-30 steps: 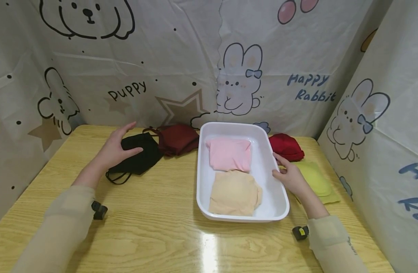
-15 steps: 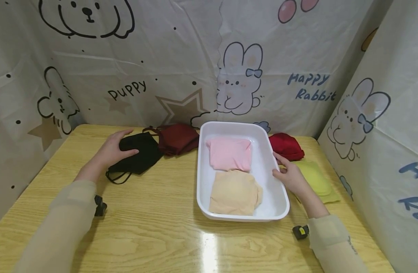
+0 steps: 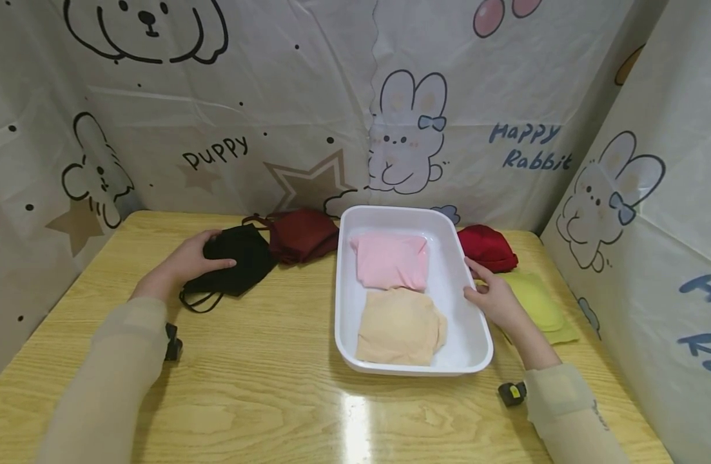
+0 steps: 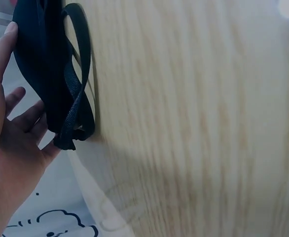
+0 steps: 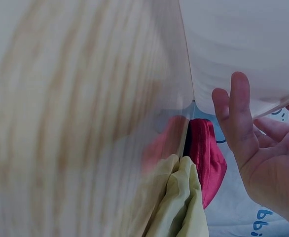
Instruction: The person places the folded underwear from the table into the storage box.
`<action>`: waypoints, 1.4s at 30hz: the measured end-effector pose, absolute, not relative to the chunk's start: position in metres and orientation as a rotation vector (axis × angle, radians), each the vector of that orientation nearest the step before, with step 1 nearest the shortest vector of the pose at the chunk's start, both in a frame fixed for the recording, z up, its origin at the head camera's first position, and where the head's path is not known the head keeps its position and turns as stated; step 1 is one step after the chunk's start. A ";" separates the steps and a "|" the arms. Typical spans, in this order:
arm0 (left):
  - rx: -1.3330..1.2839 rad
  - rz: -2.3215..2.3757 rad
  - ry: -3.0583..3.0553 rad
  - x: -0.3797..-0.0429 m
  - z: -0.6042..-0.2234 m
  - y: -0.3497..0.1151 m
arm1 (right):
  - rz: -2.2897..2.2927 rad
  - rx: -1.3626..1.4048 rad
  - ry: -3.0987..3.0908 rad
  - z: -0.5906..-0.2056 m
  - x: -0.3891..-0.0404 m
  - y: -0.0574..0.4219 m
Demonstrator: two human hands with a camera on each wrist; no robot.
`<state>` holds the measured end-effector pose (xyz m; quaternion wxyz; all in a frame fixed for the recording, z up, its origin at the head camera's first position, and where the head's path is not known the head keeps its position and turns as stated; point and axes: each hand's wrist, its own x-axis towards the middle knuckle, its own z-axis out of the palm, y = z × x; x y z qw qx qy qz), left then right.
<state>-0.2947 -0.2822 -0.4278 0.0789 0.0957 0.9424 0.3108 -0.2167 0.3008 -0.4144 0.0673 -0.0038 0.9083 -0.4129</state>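
Note:
My left hand [image 3: 189, 263] is at the left end of a black folded garment with thin straps [image 3: 239, 261], thumb across its top and fingers at its far edge. In the left wrist view, the thumb lies against the black cloth and the fingers reach behind it. My right hand [image 3: 494, 298] holds the right wall of a white plastic tray [image 3: 413, 370], thumb over the rim and fingers outside. Inside the tray lie a pink folded garment [image 3: 392, 263] and a beige folded garment [image 3: 400, 328], one behind the other.
A maroon garment with straps [image 3: 303, 235] lies between the black one and the tray. Right of the tray sit a shiny red garment [image 3: 486, 248] and a yellow folded one [image 3: 535, 303]. Printed cloth walls [image 3: 309, 96] enclose the wooden table [image 3: 262, 386] behind and on both sides.
My left hand has come down onto the black garment, and its fingers have drawn in around the left end. The right hand has stayed on the tray's rim.

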 end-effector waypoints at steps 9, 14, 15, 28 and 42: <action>0.228 0.897 2.791 -0.298 -0.432 -0.282 | -1.232 -0.010 2.743 -0.415 -0.217 0.301; 0.204 0.841 2.814 -0.299 -0.430 -0.279 | -1.244 -0.008 2.735 -0.415 -0.216 0.300; 0.199 0.833 2.818 -0.299 -0.430 -0.279 | -1.246 -0.008 2.734 -0.415 -0.216 0.300; 0.163 0.801 2.783 -0.300 -0.427 -0.273 | -1.247 0.000 2.730 -0.417 -0.217 0.300; 0.197 0.932 2.742 -0.297 -0.429 -0.273 | -1.250 0.003 2.726 -0.413 -0.214 0.299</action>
